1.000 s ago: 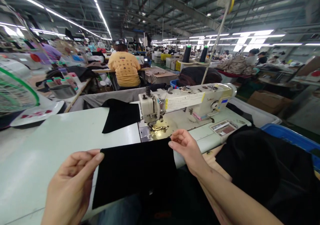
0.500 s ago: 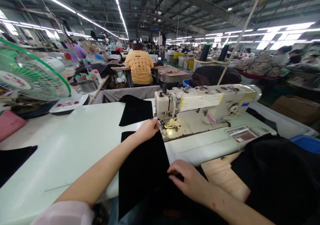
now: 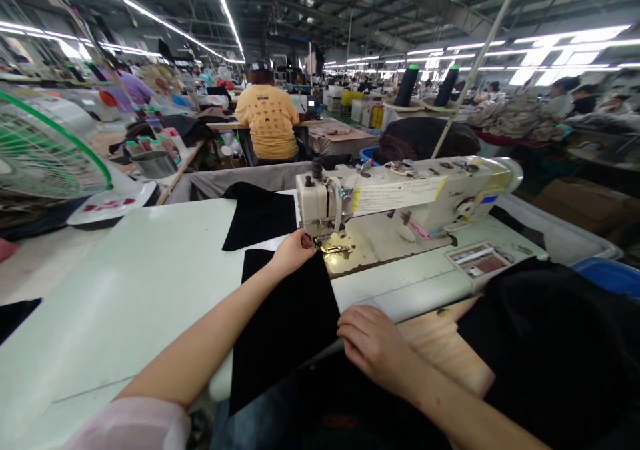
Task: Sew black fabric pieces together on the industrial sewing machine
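A black fabric piece (image 3: 287,323) lies on the pale sewing table, its lower end hanging over the front edge. My left hand (image 3: 294,251) is closed on the piece's top corner, right beside the needle area of the sewing machine (image 3: 320,207). At the fabric's right edge, my right hand (image 3: 373,340) has its fingers pressed together and holds that edge; its thumb is mostly hidden. A second black fabric piece (image 3: 260,217) lies flat just behind, left of the machine head.
A dark fabric heap (image 3: 540,330) sits at the right, by a wooden board (image 3: 440,343). A green-rimmed fan (image 3: 55,150) stands at the left. Thread cones (image 3: 407,87) rise behind the machine. A person in a yellow shirt (image 3: 267,120) sits ahead, facing away.
The right hand's thumb and fingers have come together at the fabric's edge. The view has shifted slightly, and the fabric's lower end has drawn a little up toward the machine.
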Tool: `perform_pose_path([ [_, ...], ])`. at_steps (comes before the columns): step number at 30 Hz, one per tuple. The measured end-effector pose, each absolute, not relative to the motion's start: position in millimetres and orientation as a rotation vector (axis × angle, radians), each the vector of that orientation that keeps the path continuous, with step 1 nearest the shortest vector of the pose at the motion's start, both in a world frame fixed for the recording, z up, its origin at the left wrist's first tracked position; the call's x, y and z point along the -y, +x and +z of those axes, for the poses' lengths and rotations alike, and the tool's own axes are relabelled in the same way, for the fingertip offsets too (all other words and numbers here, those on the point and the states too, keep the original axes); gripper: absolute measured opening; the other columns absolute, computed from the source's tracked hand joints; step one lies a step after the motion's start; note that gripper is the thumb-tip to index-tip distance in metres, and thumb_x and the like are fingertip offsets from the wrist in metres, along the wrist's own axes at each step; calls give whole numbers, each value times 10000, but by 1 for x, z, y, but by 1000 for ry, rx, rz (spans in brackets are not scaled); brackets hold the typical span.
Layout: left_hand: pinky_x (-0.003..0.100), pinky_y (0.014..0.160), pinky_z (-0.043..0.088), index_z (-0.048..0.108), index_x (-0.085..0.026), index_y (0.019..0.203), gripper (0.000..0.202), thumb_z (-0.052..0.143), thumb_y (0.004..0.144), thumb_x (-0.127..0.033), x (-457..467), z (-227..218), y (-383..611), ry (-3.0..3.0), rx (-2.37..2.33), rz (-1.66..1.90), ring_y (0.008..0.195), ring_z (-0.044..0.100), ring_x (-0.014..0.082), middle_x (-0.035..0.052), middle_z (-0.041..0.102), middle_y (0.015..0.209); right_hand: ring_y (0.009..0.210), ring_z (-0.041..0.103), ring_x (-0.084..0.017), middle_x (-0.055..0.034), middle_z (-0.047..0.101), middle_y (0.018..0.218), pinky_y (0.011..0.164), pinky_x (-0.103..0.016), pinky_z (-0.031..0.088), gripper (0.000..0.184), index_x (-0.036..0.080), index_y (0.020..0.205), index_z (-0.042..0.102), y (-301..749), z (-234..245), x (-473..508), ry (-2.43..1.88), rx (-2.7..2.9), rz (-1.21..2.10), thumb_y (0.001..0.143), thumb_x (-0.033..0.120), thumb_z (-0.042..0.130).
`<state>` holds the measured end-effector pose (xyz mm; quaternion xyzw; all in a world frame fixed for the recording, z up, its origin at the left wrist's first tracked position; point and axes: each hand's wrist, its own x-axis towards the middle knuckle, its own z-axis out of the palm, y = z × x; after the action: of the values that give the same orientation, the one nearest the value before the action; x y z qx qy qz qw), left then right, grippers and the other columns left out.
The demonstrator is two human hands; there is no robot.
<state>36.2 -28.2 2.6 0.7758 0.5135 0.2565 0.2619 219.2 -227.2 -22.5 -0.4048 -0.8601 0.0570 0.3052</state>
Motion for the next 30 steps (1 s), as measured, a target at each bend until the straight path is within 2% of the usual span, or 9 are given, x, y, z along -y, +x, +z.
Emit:
perform_pose_path([
  [9, 266, 597, 448, 524, -195, 770, 112, 620, 724, -161, 26, 10, 38, 2179, -1457, 614, 645, 614, 168, -3, 629, 703, 941, 624, -233, -101, 700, 1003, 856, -403, 538, 192, 165, 995, 651, 219, -21, 226, -1037, 2277, 187, 907, 83, 501],
  [13, 410, 858, 481, 569, -150, 957, 203, 648, 772, -175, 56, 19, 35, 2266, -1567, 721, 994, 613, 288, 120, 651, 1001, 1006, 626, -244, -109, 709, 1050, 907, -424, 534, 239, 156, 1063, 659, 223, -19, 229, -1019, 2310, 186, 900, 71, 507],
  [15, 454, 935, 455, 588, -158, 992, 199, 649, 804, -182, 91, 21, 31, 2360, -1501, 728, 1075, 573, 307, 130, 632, 1074, 1047, 617, -250, -111, 707, 1086, 951, -440, 519, 277, 152, 1109, 658, 225, -17, 232, -1018, 2329, 191, 889, 67, 513],
  [18, 382, 873, 508, 635, -201, 949, 92, 582, 880, -169, 154, 16, 19, 2592, -1018, 532, 962, 611, 234, 71, 659, 998, 1092, 599, -252, -112, 695, 1142, 1012, -461, 488, 330, 150, 1181, 644, 226, -12, 236, -1036, 2360, 203, 885, 75, 520],
  [20, 379, 847, 538, 644, -195, 1030, 190, 540, 889, -123, 187, 10, 11, 2737, -823, 418, 960, 627, 233, 79, 675, 1051, 1104, 598, -247, -112, 689, 1170, 1038, -464, 472, 340, 154, 1203, 639, 226, -10, 238, -1061, 2379, 211, 897, 83, 511],
  [24, 425, 883, 561, 592, -166, 1213, 339, 526, 886, -106, 207, 3, 2, 2914, -734, 362, 1062, 624, 271, 114, 669, 1187, 1099, 609, -246, -111, 696, 1171, 1067, -470, 451, 314, 149, 1171, 658, 225, -7, 236, -1085, 2386, 196, 904, 87, 507],
  [30, 407, 863, 560, 635, -184, 1140, 256, 526, 911, -159, 182, 13, 3, 2842, -754, 386, 1016, 638, 254, 95, 683, 1095, 1057, 632, -236, -107, 715, 1135, 1053, -473, 457, 298, 167, 1127, 678, 222, -5, 216, -1061, 2364, 187, 890, 84, 518],
])
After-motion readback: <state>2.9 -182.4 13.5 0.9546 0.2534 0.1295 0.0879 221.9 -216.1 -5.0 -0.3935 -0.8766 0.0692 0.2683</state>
